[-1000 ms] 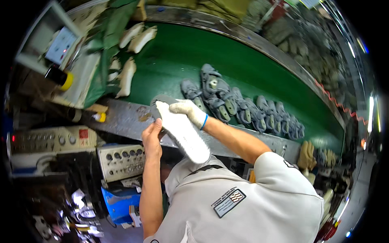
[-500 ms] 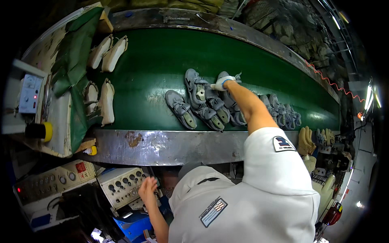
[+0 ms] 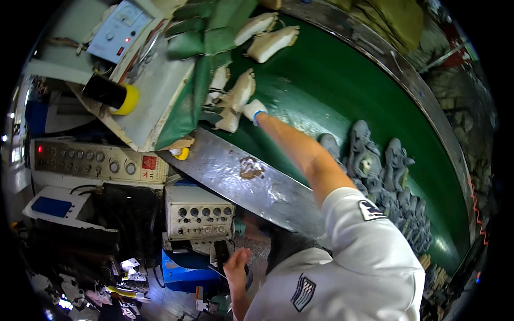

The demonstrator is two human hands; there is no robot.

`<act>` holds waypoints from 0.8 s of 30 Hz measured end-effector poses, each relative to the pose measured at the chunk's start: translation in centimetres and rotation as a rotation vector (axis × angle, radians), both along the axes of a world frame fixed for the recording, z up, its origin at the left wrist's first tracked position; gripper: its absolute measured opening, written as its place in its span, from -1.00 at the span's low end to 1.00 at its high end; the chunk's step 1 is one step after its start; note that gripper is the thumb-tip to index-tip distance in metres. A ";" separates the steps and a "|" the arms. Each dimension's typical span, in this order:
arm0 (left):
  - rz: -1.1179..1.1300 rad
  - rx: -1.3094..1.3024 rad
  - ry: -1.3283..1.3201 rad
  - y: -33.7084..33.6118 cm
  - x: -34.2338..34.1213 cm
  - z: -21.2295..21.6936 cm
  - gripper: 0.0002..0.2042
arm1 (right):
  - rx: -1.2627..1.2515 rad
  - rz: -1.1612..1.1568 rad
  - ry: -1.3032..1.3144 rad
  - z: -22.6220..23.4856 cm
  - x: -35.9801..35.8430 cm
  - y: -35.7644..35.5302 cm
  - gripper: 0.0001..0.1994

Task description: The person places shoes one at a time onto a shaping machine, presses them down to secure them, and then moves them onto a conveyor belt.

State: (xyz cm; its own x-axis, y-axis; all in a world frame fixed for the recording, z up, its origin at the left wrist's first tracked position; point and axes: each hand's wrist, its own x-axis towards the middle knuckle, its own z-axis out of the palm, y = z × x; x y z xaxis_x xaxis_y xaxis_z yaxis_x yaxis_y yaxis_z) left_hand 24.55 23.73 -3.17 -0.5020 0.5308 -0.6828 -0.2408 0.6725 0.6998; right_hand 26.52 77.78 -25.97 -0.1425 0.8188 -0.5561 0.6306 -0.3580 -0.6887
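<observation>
My right hand, in a white glove with a blue cuff, is at the side of a pale shoe sole on the green conveyor belt. Its fingertips are hard to make out against the sole, so I cannot tell whether they grip it. More pale soles lie farther along the belt, by a green flap curtain. My left hand is bare and hangs low beside my body, fingers curled in, with nothing visible in them. Several grey shoes stand on the belt to the right of my arm.
A metal ledge edges the belt's near side. Control boxes with knobs and a long control panel stand below left. At the upper left are a blue meter box and a black-and-yellow cylinder. Sacks lie beyond the belt.
My view has turned left. My right hand has left the grey shoes and moved left to the pale soles. My left hand stays low, its fingers curled.
</observation>
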 end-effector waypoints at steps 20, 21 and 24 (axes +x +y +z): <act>0.224 0.334 0.324 -5.2 -11.8 5.0 -0.62 | -1.483 -0.166 1.443 17.9 3.9 -36.5 -0.37; 0.248 0.360 0.314 -5.6 -13.3 4.9 -0.57 | -1.383 -0.136 1.343 18.6 3.2 -39.4 -0.42; 0.425 0.549 -0.096 -8.6 -16.6 6.8 -0.55 | -1.270 0.087 1.190 24.2 -1.4 -45.1 -0.54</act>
